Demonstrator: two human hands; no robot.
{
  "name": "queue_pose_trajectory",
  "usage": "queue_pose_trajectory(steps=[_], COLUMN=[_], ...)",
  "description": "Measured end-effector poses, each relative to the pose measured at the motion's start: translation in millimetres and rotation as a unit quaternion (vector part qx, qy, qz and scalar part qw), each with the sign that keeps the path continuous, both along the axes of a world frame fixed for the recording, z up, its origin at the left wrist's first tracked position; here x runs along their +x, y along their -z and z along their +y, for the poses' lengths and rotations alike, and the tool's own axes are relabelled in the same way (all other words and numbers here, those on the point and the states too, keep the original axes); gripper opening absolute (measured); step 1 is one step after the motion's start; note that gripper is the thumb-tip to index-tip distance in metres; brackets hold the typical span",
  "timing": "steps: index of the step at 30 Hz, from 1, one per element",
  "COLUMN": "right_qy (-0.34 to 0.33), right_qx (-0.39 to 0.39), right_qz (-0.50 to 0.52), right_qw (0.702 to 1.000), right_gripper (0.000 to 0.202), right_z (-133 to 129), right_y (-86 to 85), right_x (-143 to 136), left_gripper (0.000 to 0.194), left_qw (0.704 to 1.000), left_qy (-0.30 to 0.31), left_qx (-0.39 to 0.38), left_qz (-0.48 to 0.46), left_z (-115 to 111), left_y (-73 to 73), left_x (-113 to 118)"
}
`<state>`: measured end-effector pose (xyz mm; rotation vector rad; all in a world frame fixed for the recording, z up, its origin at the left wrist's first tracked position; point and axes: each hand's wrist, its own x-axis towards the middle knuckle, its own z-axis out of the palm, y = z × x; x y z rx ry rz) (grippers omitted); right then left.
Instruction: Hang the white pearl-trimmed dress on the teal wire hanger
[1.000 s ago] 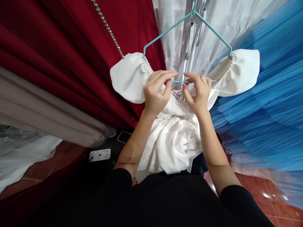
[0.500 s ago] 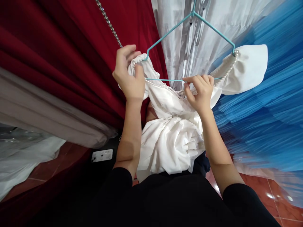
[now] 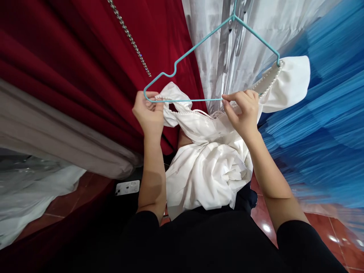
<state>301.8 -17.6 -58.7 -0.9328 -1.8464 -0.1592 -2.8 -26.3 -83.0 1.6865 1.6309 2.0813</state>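
A light blue hanger [image 3: 199,44] hangs at upper centre with its left end bare. The white dress [image 3: 209,167] has pearl-edged straps; its right strap [image 3: 290,83] sits on the hanger's right shoulder. Its left strap [image 3: 174,96] is off the hanger, lying below and behind the bottom bar. My left hand [image 3: 149,113] is closed on the end of that strap, beside the hanger's left corner. With thumb and forefinger, my right hand [image 3: 241,112] pinches the hanger's bottom bar near the middle.
Red fabric [image 3: 113,49] with a beaded chain [image 3: 131,38] hangs on the left, beside beige cloth [image 3: 71,129]. Blue tulle [image 3: 327,125] fills the right. White garments [image 3: 207,45] hang behind. A white phone [image 3: 127,187] lies at lower left on a dark surface.
The left strap has come off the hanger's left shoulder and moved down with my left hand. My right hand still pinches the bar.
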Motion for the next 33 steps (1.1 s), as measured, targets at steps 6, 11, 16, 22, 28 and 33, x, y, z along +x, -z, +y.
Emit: queue_pose_trajectory(steps=[6,11,16,22,28,33], right_qy=[0.000,-0.002,0.000,-0.010,-0.062,0.021], right_qx=[-0.013,-0.013,-0.011,-0.038,0.000,0.166], right_qz=[0.000,0.003,-0.008,-0.050,0.027,0.114], right_qw=[1.000,1.000,1.000,0.998,0.998,0.979], right_gripper=[0.023,0.023,0.021,0.023,0.027,0.025], right_z=[1,-1,-8,-25,-28,-11], right_y=[1.6,0.0,-2.7,-5.6,-32.8,-59.3], right_x=[-3,-4,-2,4,24,58], left_gripper=[0.014,0.014,0.021,0.025,0.023,0.020], left_qw=[0.985,0.952,0.959,0.961,0.952,0.955], left_qy=[0.088,0.174,0.134,0.137,0.125,0.109], left_qx=[-0.051,0.060,-0.024,-0.046,-0.040,-0.033], left_qz=[0.137,0.246,0.249,0.236,0.277,0.273], left_z=[-28,-40,-28,-19,-21,-20], left_y=[11.1,-13.7,-41.1,-29.9,-34.1,-34.6], left_x=[55,97,118,116,110,109])
